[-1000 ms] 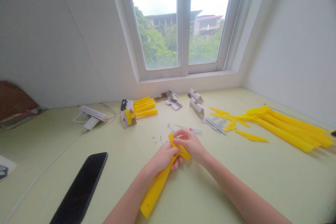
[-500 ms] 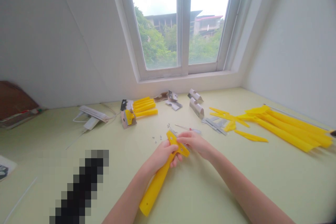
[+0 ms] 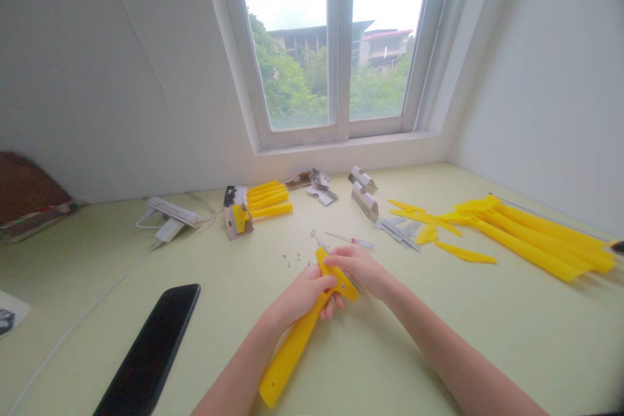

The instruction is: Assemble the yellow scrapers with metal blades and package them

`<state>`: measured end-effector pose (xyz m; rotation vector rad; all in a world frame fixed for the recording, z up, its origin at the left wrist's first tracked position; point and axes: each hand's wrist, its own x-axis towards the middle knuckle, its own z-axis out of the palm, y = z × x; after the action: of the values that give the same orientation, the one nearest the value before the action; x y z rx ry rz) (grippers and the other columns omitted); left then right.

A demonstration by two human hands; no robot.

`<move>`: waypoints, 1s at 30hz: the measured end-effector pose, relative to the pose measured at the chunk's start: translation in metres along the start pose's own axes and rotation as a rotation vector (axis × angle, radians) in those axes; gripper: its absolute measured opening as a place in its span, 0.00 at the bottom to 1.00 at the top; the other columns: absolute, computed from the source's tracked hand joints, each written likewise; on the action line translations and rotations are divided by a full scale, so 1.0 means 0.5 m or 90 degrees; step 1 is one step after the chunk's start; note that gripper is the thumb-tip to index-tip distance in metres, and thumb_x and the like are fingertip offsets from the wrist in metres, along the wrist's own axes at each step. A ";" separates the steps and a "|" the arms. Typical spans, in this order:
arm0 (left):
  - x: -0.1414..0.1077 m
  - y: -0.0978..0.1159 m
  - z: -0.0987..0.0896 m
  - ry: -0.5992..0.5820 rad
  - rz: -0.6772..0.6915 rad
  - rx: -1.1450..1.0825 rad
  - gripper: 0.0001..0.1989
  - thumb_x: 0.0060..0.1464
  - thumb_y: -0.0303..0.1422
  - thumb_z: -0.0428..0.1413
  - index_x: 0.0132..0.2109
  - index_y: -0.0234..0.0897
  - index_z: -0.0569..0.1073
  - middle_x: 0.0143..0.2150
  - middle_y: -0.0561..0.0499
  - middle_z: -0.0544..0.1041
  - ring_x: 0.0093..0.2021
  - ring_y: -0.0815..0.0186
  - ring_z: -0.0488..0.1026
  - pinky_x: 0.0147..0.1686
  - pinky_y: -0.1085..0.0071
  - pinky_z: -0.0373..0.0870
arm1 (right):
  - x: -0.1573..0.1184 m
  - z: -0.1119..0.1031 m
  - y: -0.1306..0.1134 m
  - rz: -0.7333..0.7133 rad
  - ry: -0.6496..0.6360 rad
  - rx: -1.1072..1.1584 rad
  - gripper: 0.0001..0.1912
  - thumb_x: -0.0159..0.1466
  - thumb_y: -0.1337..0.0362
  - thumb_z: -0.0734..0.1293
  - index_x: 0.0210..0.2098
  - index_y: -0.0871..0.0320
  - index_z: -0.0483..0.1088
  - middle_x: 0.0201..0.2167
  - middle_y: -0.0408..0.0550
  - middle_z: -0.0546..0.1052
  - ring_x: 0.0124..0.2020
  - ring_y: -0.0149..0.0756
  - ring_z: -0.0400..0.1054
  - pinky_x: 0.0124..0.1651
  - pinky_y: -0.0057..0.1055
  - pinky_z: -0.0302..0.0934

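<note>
Yellow plastic scraper (image 3: 295, 341) held just above the pale green table (image 3: 234, 312) or against it; contact hard to judge. Handle slants toward the wearer, head points away. Left hand (image 3: 307, 289) wrapped round the neck, thumb on top, fingers curled beneath. Right hand (image 3: 358, 266) grasps the upper part of the head, fingertips over its face. Half a second ago those fingers sat at the far edge and two screws showed in the head; now the upper one is covered, only the lower screw (image 3: 343, 286) visible. Head has shifted slightly right and down since. Grey blade (image 3: 353, 281) shows along the far edge. Beyond the hands: loose screws (image 3: 298, 257) scattered, screwdriver (image 3: 348, 238) lying near, flat grey strips (image 3: 398, 234) further right. These unmoved. Black phone (image 3: 151, 344) left of the left forearm.
</note>
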<state>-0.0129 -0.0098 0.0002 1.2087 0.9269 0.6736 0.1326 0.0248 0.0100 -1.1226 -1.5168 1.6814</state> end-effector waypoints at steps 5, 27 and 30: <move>0.001 0.000 0.003 0.000 0.004 -0.020 0.11 0.49 0.32 0.47 0.38 0.30 0.67 0.25 0.47 0.73 0.15 0.76 0.64 0.15 0.79 0.56 | 0.000 0.002 -0.001 0.001 0.015 0.001 0.11 0.51 0.60 0.64 0.19 0.60 0.62 0.15 0.39 0.67 0.17 0.26 0.60 0.19 0.23 0.53; -0.033 0.040 0.007 0.232 0.315 0.576 0.18 0.49 0.34 0.52 0.49 0.49 0.68 0.57 0.50 0.59 0.31 0.70 0.69 0.33 0.69 0.70 | 0.009 -0.037 0.000 -0.032 0.103 0.003 0.09 0.49 0.61 0.65 0.20 0.62 0.67 0.16 0.40 0.65 0.20 0.26 0.59 0.23 0.23 0.52; -0.037 0.043 0.009 0.154 0.335 0.705 0.17 0.50 0.32 0.51 0.48 0.48 0.68 0.57 0.52 0.60 0.32 0.69 0.70 0.38 0.66 0.69 | 0.015 -0.042 0.010 -0.027 0.109 -0.003 0.09 0.49 0.62 0.65 0.20 0.63 0.68 0.16 0.39 0.65 0.19 0.25 0.58 0.23 0.23 0.52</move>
<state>-0.0173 -0.0224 0.0257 2.4521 1.2454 0.7363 0.1483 0.0403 0.0040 -1.1960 -1.4268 1.5138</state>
